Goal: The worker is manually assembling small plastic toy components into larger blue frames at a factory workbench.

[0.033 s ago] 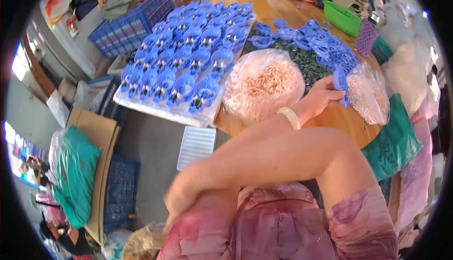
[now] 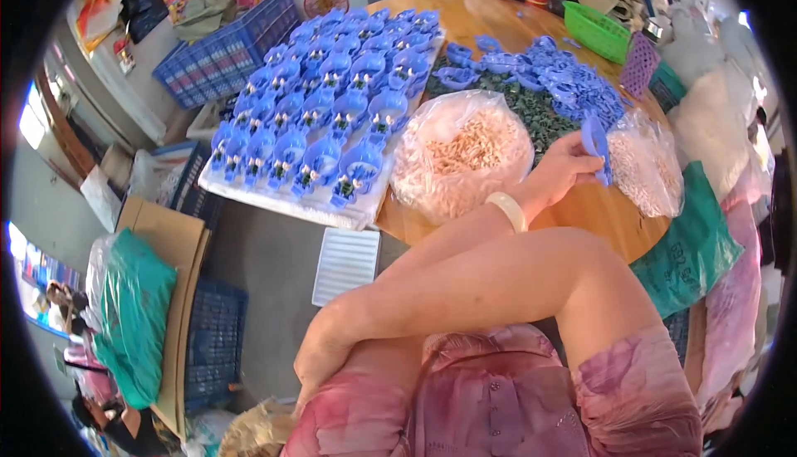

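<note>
Lower middle of the frame: right hand resting on the lap, fingers curled loosely, holding nothing. Bit higher, right of centre: left hand with a white bracelet on the wrist, fingers pinching a small blue plastic piece just over the bench edge. Touching that hand on the left, a clear bag of pale bits; on the right, a second clear bag. Beyond, upper centre, loose blue pieces heaped on dark green stuff. Upper left, a white tray packed with rows of assembled blue pieces, hanging off the bench edge. Far top right, a green basket.
</note>
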### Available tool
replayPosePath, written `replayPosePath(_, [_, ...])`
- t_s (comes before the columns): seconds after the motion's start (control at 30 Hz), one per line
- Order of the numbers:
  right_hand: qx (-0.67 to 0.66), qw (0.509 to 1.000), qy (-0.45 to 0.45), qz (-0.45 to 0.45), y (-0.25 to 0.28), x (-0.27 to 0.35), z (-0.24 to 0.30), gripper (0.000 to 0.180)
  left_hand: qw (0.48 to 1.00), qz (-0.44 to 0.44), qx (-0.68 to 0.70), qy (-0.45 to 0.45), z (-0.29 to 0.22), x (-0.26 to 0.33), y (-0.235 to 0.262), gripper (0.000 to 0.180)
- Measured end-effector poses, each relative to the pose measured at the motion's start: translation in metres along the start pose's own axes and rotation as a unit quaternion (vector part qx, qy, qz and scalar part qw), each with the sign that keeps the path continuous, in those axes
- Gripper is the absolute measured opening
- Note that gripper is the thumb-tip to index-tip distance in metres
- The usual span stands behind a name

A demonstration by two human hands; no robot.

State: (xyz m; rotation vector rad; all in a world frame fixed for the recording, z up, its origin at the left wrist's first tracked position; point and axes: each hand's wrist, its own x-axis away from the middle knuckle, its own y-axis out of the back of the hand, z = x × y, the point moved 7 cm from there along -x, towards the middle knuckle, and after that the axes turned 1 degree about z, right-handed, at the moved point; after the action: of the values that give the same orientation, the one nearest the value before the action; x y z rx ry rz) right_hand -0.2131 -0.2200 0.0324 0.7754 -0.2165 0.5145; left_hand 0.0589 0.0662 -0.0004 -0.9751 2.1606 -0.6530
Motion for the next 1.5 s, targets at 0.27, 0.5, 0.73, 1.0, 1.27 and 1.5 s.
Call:
replayPosePath(0.27, [-0.109, 0.977, 0.18, 0.032, 0.0, 0.007, 0.028, 0.049, 0.999, -0.007, 0.041, 0.023, -0.004, 0.003, -0.007, 0.023])
replayPosePath(0.5, [-0.182, 0.919, 0.319, -0.142, 0.02, 0.039, 0.014, 0.051, 0.998, -0.05, 0.029, 0.021, -0.012, 0.003, 0.014, 0.022])
replayPosePath(0.73, [-0.069, 0.818, 0.108, -0.56, 0.026, 0.27, -0.065, 0.028, 1.0, 0.002, 0.02, 0.01, -0.005, -0.009, 0.004, 0.029])
replayPosePath(1.0, [-0.038, 0.487, -0.455, -0.744, -0.109, 0.585, -0.187, 0.021, 0.998, -0.025, 0.045, 0.034, -0.01, 0.002, 0.014, 0.034])
replayPosePath(1.27, [0.118, 0.523, -0.616, -0.577, -0.118, 0.606, -0.246, 0.018, 0.999, -0.009, 0.02, 0.024, -0.012, 0.002, 0.018, 0.041])
replayPosePath(1.5, [-0.034, 0.468, -0.463, -0.752, -0.118, 0.621, -0.247, 0.013, 0.999, 0.002, 0.032, 0.029, -0.009, 0.003, 0.012, 0.041])
